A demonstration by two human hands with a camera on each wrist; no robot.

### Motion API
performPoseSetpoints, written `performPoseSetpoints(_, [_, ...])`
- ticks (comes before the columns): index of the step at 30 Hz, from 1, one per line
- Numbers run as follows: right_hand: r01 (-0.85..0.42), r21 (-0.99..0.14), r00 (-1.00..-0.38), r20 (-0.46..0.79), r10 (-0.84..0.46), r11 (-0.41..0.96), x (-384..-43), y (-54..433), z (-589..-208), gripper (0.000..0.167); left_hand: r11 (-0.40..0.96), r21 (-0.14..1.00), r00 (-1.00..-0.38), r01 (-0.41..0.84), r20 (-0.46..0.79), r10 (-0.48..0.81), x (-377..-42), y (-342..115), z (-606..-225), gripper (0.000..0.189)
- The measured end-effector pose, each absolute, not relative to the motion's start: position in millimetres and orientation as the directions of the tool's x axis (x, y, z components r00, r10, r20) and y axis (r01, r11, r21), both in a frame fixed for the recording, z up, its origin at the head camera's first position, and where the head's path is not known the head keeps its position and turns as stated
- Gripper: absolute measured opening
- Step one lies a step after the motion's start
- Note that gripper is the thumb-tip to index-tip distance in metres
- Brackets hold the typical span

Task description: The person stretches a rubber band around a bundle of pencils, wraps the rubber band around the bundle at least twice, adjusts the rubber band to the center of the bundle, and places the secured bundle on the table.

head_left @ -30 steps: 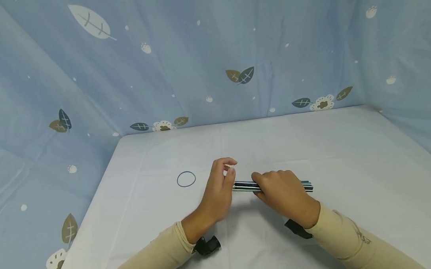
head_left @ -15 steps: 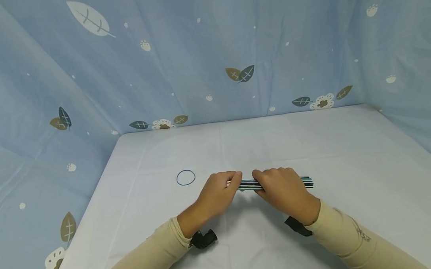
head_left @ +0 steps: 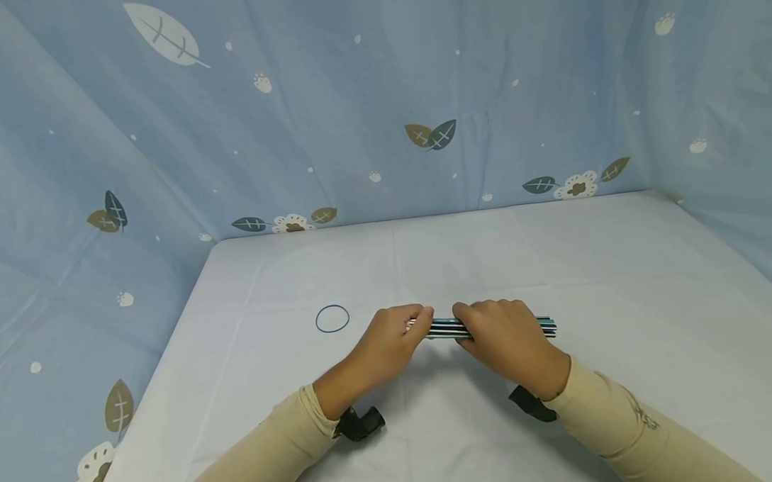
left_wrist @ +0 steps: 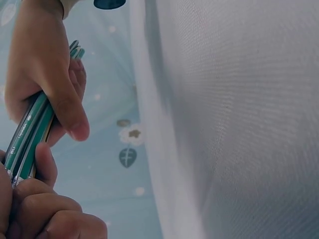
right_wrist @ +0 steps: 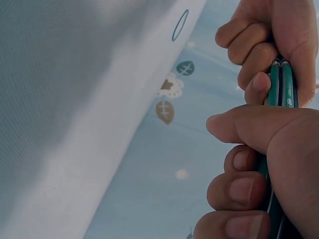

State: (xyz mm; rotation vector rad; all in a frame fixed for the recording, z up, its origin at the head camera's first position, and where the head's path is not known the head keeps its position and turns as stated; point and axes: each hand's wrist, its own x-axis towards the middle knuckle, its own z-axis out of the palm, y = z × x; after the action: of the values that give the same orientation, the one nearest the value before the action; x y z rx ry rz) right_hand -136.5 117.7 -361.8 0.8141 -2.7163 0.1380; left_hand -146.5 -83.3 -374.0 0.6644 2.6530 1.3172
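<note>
A bundle of pencils (head_left: 446,329), striped green, black and white, is held level above the table by both hands. My left hand (head_left: 388,340) wraps its left end, where metal ferrules (right_wrist: 277,63) show beside the fingers in the right wrist view. My right hand (head_left: 507,343) grips it right of the middle, and the other ends stick out past that palm. Between the two hands a short stretch of green barrels (left_wrist: 30,132) with printed lettering shows in the left wrist view. A thin blue loop, like a rubber band (head_left: 333,332), lies to the left.
A white cloth covers the table (head_left: 336,271). Behind it and along the sides hangs a blue curtain (head_left: 380,78) printed with leaves and flowers. Black wrist cameras (head_left: 362,424) sit below the sleeves.
My left hand goes from loosely spread beside the bundle's left end to gripping that end. The right hand keeps its hold, nearly still. The blue loop stays put.
</note>
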Motion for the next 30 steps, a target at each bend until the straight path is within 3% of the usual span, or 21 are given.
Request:
performPoseSetpoints(10, [-0.541, -0.007, -0.798, 0.321, -0.511, 0.841, -140, 120, -363, 0.029, 0.544, 0.773, -0.907, 0.327, 0.094, 0.411, -150, -87, -372, 0.037])
performPoseSetpoints(21, [-0.514, 0.011, -0.767, 0.441, -0.465, 0.858, -145, 122, -367, 0.032, 0.545, 0.784, -0.922, 0.297, 0.088, 0.376, -154, -92, -370, 0.037])
performPoseSetpoints(30, [-0.510, 0.067, -0.763, 0.426, -0.486, 0.858, -147, 124, -372, 0.026, 0.551, 0.782, -0.915, 0.291, 0.060, 0.399, -154, -91, -374, 0.039])
